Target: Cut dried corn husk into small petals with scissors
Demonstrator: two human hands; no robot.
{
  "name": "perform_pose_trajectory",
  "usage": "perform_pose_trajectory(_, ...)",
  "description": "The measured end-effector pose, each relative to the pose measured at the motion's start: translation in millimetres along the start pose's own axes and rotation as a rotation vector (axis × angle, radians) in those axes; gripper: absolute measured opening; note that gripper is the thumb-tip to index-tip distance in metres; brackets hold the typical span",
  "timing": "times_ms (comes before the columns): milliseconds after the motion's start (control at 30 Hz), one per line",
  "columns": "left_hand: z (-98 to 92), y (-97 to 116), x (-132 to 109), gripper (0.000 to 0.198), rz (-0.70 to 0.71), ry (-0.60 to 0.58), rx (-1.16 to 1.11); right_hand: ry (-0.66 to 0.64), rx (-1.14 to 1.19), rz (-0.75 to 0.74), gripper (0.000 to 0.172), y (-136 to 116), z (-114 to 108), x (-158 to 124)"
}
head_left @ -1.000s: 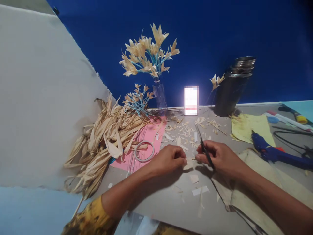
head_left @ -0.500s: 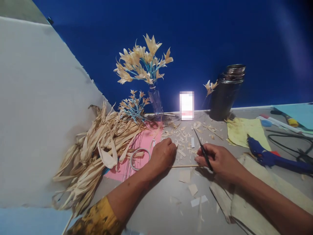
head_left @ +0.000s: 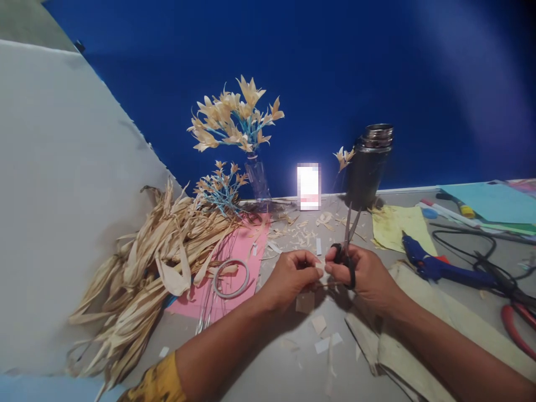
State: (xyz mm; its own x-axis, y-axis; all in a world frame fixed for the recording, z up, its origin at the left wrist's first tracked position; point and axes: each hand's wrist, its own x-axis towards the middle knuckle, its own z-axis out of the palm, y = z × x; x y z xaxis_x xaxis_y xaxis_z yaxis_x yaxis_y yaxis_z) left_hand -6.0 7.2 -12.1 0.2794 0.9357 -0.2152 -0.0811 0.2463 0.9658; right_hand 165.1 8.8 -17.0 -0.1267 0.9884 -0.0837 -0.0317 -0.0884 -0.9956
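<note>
My left hand (head_left: 291, 279) is closed in a pinch on a small pale piece of husk (head_left: 319, 268). A pair of scissors (head_left: 350, 231) with black handles sits in my right hand (head_left: 371, 276), blades pointing up and away and slightly parted. The thumb and fingertip of that hand meet the same pale piece. A thin stick (head_left: 329, 285) shows just below the fingertips, partly hidden. Cut squares of husk (head_left: 319, 325) and a white strip (head_left: 329, 343) lie on the table in front of my hands. Scattered husk scraps (head_left: 304, 237) lie beyond them.
Dried corn husks (head_left: 146, 262) pile at left beside pink paper (head_left: 259, 240) and a tape ring (head_left: 218, 291). Husk flowers (head_left: 234, 114) stand in a plastic bottle (head_left: 257, 181). A dark flask (head_left: 368, 170), yellow cloth (head_left: 393, 226), blue glue gun (head_left: 435, 265) and red-handled tool (head_left: 513, 329) are at right.
My hands have come together, fingertips meeting at the small piece of husk. The scissors have turned in my right hand, from pointing forward-left to pointing up. The whole view has shifted slightly.
</note>
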Motion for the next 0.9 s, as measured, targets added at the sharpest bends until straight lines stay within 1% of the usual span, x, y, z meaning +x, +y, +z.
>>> perform_pose_trajectory(100, 2.3, -6.6, 2.9, 0.034, -0.034, -0.037, -0.129, -0.058, 0.055, 0.008, 0.031, 0.4, 2.3, -2.7)
perform_pose_trajectory(200, -0.5, -10.6, 4.5, 0.04, -0.059, -0.075, -0.186, -0.106, 0.175, 0.069, 0.035, 0.9, 5.3, -6.0)
perform_pose_trajectory(267, -2.7, -13.4, 4.5, 0.042, -0.056, -0.132, -0.249, -0.131, 0.273, 0.113, 0.037, 0.5, 7.4, -7.7)
perform_pose_trajectory(367, -4.5, -17.7, 3.4, 0.043, -0.071, -0.223, -0.359, -0.18, 0.369, 0.127, 0.035, 0.2, 9.1, -8.2)
perform_pose_trajectory(500, -3.9, -20.9, 2.3, 0.041, -0.081, -0.283, -0.452, -0.246, 0.408, 0.134, 0.03, 3.0, 8.2, -5.2)
perform_pose_trajectory(600, -2.3, -21.4, 2.7, 0.039, -0.085, -0.263, -0.466, -0.207, 0.366, 0.123, 0.027, 5.2, 7.6, -3.1)
perform_pose_trajectory(733, 0.1, -23.0, 3.0, 0.04, -0.069, -0.162, -0.38, -0.084, 0.203, 0.094, 0.029, 2.7, 7.5, -3.1)
perform_pose_trajectory(800, 0.7, -24.4, 2.1, 0.041, -0.054, -0.115, -0.32, -0.047, 0.103, 0.073, 0.027, 0.2, 6.8, -4.2)
perform_pose_trajectory(867, 0.8, -25.3, 0.5, 0.042, -0.052, -0.093, -0.284, -0.056, 0.028, 0.061, 0.025, -1.4, 5.4, -5.9)
perform_pose_trajectory(900, 0.6, -25.4, -0.5, 0.042, -0.059, -0.109, -0.284, -0.085, 0.013, 0.065, 0.025, -1.7, 4.4, -6.7)
